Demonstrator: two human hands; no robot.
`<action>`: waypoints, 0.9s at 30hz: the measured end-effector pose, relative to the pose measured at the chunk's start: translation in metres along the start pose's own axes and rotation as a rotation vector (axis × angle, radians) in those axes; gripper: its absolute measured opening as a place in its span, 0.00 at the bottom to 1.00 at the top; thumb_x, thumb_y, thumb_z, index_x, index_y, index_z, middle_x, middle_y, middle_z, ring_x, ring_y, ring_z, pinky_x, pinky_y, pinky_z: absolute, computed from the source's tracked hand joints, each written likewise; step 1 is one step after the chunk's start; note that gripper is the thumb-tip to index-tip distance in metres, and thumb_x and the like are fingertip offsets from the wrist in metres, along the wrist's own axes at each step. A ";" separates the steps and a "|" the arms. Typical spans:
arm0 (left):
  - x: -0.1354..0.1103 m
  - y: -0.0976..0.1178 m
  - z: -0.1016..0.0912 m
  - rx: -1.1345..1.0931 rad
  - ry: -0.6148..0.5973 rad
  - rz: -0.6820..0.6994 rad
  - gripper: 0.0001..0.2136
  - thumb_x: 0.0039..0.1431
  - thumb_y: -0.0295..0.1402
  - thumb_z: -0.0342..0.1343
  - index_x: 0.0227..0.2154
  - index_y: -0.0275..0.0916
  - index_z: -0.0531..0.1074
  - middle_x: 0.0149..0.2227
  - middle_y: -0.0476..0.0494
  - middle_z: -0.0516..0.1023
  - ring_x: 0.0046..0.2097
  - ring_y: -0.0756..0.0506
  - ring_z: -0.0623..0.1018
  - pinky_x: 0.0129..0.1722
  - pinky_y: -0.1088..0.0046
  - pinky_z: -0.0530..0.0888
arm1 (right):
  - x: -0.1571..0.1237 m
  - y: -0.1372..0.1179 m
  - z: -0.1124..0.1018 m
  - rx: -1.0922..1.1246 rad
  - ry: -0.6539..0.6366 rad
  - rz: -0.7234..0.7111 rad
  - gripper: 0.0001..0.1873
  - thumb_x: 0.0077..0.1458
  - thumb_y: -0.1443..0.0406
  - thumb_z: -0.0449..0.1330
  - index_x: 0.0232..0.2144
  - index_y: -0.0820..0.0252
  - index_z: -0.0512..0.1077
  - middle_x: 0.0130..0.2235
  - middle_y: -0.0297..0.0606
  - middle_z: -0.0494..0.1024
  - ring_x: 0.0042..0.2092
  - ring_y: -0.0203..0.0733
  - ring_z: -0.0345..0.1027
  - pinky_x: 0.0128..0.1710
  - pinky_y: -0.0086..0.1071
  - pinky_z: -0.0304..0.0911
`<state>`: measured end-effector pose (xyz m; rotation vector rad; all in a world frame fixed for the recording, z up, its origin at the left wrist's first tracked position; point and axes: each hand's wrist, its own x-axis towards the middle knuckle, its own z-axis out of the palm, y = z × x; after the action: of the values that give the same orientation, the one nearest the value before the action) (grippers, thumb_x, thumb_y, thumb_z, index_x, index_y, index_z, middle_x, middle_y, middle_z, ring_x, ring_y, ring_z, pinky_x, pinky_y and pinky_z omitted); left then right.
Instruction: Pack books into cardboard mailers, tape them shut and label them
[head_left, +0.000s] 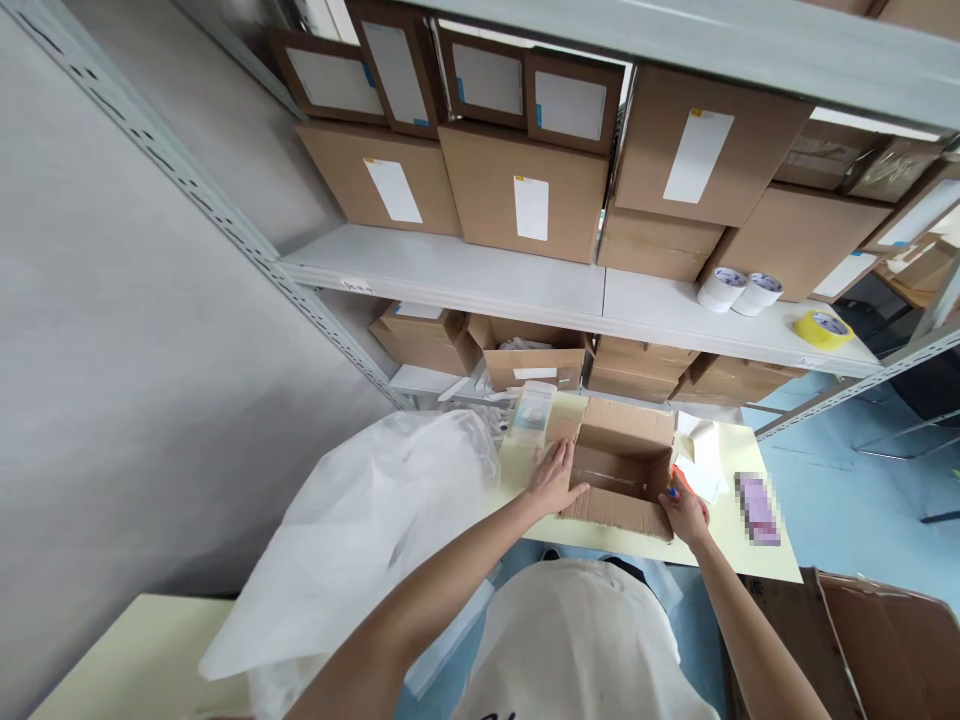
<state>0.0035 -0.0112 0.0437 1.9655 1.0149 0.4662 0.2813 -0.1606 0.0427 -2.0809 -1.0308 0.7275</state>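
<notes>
An open cardboard box point(626, 462) with its flaps spread stands on a pale yellow table point(731, 550) in front of me. My left hand point(553, 478) lies flat against the box's left side, fingers stretched out. My right hand point(684, 512) is at the box's right front corner, closed round a small orange and blue thing point(675, 487) I cannot name. A small clear packet point(531, 412) lies just beyond my left hand.
A large white plastic bag point(360, 530) fills the table's left. Grey shelving holds labelled cartons point(525, 190), two white tape rolls point(739, 290) and a yellow roll point(823, 328). Another open carton point(885, 640) sits low at the right. White papers point(701, 470) lie right of the box.
</notes>
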 end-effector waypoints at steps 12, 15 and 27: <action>0.013 -0.010 0.043 -0.616 0.014 -0.171 0.36 0.60 0.43 0.52 0.67 0.38 0.47 0.70 0.35 0.50 0.70 0.41 0.54 0.68 0.60 0.51 | -0.013 -0.028 0.007 -0.336 0.101 -0.136 0.38 0.57 0.54 0.53 0.66 0.63 0.53 0.68 0.54 0.52 0.70 0.63 0.39 0.64 0.63 0.45; 0.005 -0.014 0.039 -0.658 0.076 -0.221 0.30 0.61 0.44 0.49 0.64 0.39 0.57 0.69 0.39 0.55 0.69 0.41 0.56 0.68 0.62 0.52 | -0.025 -0.057 0.025 -0.528 0.067 -0.304 0.34 0.60 0.55 0.51 0.66 0.56 0.52 0.70 0.51 0.47 0.70 0.66 0.32 0.60 0.72 0.39; 0.023 -0.077 -0.007 -0.417 0.515 -0.559 0.16 0.61 0.38 0.50 0.48 0.37 0.72 0.53 0.35 0.75 0.58 0.39 0.72 0.60 0.58 0.65 | -0.008 -0.135 0.096 -0.715 -0.454 -0.655 0.28 0.58 0.59 0.60 0.60 0.52 0.64 0.69 0.48 0.54 0.67 0.62 0.49 0.61 0.60 0.51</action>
<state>-0.0239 0.0348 -0.0163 1.1422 1.5757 0.8047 0.1480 -0.0756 0.0914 -1.9262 -2.3561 0.5288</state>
